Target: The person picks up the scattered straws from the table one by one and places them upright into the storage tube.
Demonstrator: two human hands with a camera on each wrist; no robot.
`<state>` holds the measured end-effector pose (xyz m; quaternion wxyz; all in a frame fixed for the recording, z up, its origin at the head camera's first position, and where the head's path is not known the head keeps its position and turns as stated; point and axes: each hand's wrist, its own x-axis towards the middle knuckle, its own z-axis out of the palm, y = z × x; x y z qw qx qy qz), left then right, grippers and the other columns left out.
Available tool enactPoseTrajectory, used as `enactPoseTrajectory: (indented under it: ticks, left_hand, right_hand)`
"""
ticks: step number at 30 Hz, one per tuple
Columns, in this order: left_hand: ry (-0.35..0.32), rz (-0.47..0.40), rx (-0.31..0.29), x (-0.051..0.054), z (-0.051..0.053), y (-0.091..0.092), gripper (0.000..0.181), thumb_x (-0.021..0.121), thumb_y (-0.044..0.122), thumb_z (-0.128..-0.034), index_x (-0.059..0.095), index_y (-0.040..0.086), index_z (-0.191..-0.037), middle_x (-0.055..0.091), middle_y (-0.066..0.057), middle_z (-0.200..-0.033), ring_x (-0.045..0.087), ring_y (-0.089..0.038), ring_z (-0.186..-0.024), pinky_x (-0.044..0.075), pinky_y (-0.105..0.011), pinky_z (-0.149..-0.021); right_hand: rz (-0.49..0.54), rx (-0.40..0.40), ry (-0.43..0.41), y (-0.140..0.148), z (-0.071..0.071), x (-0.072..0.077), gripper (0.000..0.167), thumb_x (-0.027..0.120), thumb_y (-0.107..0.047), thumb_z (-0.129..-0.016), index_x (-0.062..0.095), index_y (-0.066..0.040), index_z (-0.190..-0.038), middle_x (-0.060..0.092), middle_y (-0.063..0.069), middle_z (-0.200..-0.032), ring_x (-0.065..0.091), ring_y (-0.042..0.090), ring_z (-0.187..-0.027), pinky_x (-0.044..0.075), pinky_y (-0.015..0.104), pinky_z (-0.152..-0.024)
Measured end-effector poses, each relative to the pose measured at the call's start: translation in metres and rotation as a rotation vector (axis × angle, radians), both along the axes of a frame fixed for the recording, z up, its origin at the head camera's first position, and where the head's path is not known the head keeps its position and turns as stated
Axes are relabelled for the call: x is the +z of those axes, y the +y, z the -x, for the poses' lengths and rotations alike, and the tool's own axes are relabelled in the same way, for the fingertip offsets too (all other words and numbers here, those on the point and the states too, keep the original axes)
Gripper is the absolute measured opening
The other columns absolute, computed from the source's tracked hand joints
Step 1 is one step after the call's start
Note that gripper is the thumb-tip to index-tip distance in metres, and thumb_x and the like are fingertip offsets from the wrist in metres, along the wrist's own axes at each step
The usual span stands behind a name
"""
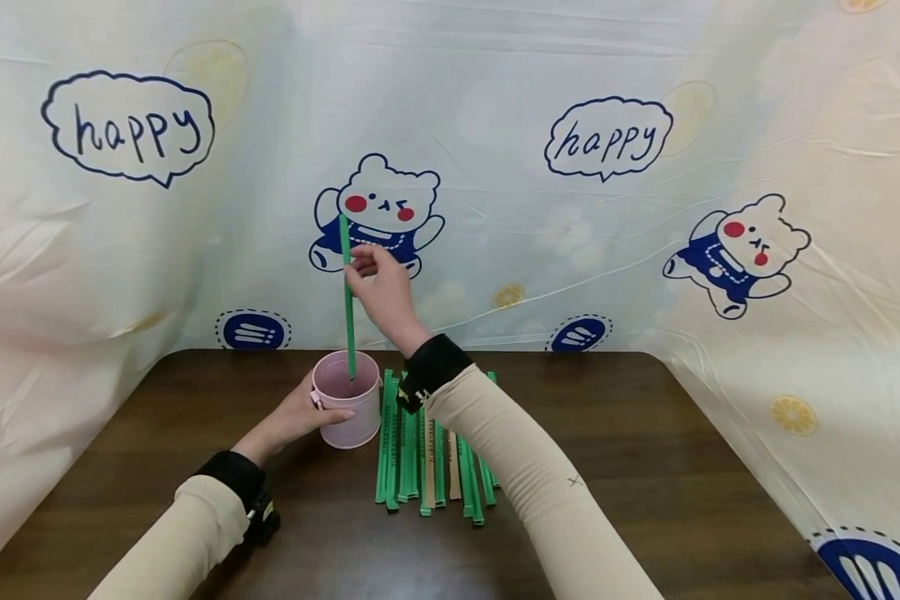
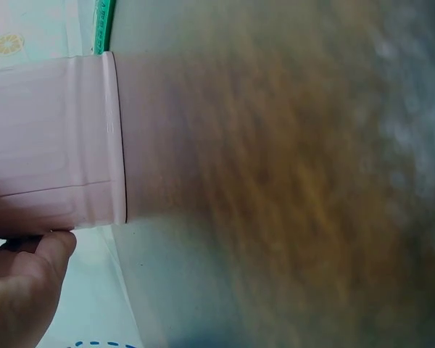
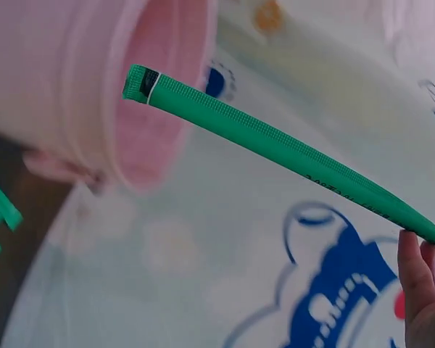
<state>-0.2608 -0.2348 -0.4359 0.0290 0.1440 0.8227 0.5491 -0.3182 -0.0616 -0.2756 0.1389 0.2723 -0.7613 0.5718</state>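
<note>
My right hand (image 1: pixel 382 292) pinches a long green paper-wrapped straw (image 1: pixel 348 321) by its upper part and holds it nearly upright over a small pink bucket (image 1: pixel 351 425). In the head view the straw's lower end overlaps the bucket's mouth. The right wrist view shows the flat sealed end of the wrapper in front of the opening. My left hand (image 1: pixel 303 410) grips the bucket's left side, thumb across the front; its other fingers are mostly hidden behind. The bucket stands upright on the dark wooden table (image 1: pixel 307 533).
Right of the bucket lies a row of several green wrapped straws (image 1: pixel 408 458), with a few brown ones (image 1: pixel 430 467) among them. My right forearm covers part of the row. A printed curtain (image 1: pixel 487 208) hangs behind the table.
</note>
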Motion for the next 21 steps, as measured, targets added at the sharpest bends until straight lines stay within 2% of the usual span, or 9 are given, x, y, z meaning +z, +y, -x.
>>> enactPoseTrajectory:
  ticks: [9, 16, 21]
  left_hand:
    - [0.001, 0.020, -0.002, 0.001, 0.001, 0.001, 0.098, 0.078, 0.022, -0.0893, 0.012, 0.005, -0.160, 0.040, -0.027, -0.152, 0.045, -0.042, -0.135, 0.041, -0.063, -0.113]
    - [0.028, 0.001, -0.040, 0.001, 0.002, -0.002, 0.092, 0.077, 0.022, -0.0903, 0.017, 0.009, -0.158, 0.046, -0.025, -0.148, 0.051, -0.038, -0.131, 0.043, -0.058, -0.112]
    - [0.040, 0.002, -0.040, 0.000, 0.001, -0.003, 0.093, 0.077, 0.021, -0.0901, 0.016, 0.008, -0.158, 0.047, -0.026, -0.146, 0.052, -0.038, -0.128, 0.045, -0.053, -0.109]
  right_hand:
    - [-0.135, 0.029, 0.010, -0.021, -0.011, -0.039, 0.026, 0.062, -0.006, -0.100, 0.064, 0.001, -0.125, 0.072, 0.016, -0.106, 0.067, 0.022, -0.098, 0.047, 0.009, -0.076]
    - [-0.191, 0.035, -0.032, -0.032, -0.018, -0.056, 0.025, 0.062, -0.008, -0.101, 0.064, 0.000, -0.125, 0.072, 0.015, -0.108, 0.067, 0.019, -0.097, 0.049, 0.009, -0.076]
    - [-0.218, 0.037, -0.046, -0.035, -0.020, -0.066, 0.024, 0.061, -0.008, -0.102, 0.063, -0.001, -0.125, 0.072, 0.014, -0.109, 0.067, 0.018, -0.098, 0.049, 0.010, -0.079]
